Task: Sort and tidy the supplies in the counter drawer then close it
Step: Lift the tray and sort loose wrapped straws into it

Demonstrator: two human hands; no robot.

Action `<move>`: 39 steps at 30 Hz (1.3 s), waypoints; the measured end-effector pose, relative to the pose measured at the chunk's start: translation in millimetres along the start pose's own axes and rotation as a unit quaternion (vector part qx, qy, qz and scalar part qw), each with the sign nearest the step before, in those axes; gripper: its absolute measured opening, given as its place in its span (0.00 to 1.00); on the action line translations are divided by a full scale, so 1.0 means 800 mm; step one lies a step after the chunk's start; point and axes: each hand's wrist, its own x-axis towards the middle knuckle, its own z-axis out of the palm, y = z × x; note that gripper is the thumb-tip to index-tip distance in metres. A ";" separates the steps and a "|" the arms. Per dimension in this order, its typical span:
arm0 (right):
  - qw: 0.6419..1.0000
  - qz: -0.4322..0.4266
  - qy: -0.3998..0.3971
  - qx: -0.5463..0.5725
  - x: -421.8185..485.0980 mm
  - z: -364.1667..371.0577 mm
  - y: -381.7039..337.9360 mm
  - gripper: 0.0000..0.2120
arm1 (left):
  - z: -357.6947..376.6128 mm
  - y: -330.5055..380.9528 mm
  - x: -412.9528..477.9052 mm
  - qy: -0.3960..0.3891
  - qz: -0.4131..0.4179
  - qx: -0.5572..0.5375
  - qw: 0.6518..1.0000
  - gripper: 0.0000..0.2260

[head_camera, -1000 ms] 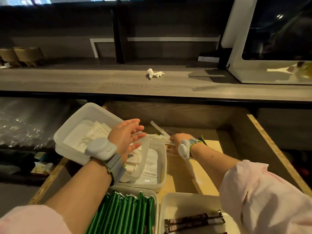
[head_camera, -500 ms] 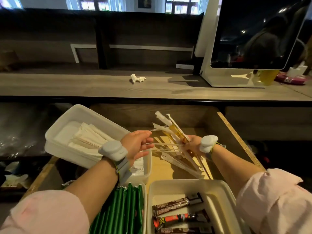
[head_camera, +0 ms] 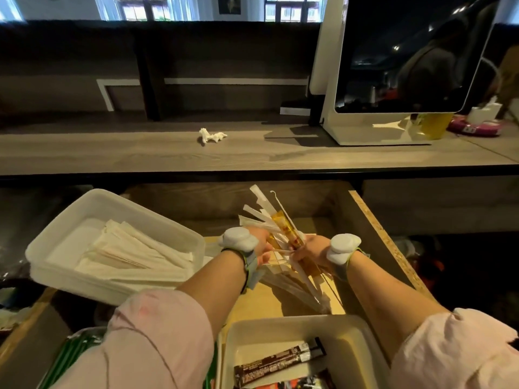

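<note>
The bundle of wrapped sticks (head_camera: pixel 283 227) was held fanned above the open drawer (head_camera: pixel 372 220). The curled fingers of the right hand (head_camera: pixel 310 252) and the left hand (head_camera: pixel 259 247) were clamped on it. Left of the fingers sat a white tray (head_camera: pixel 151 214) of paper sleeves. Nearer than the fingers sat a second tray (head_camera: pixel 280 324) of dark sachets.

Bare drawer floor (head_camera: pixel 261 307) between napkin tray (head_camera: pixel 64 223) at left, snack tray (head_camera: pixel 295 322) nearside, drawer wall (head_camera: pixel 370 220) at right
</note>
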 end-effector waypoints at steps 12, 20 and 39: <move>0.996 -0.005 -0.005 -0.090 -0.005 0.003 -0.007 0.05 | 0.001 0.020 0.018 0.014 -0.014 0.077 0.997 0.16; 0.999 -0.010 0.000 -0.033 -0.014 0.001 -0.009 0.07 | -0.030 0.041 -0.005 0.079 0.119 0.043 0.989 0.12; 0.955 0.015 -0.030 -0.296 -0.037 -0.007 -0.006 0.15 | -0.041 -0.081 -0.148 -0.117 -0.060 0.324 0.937 0.04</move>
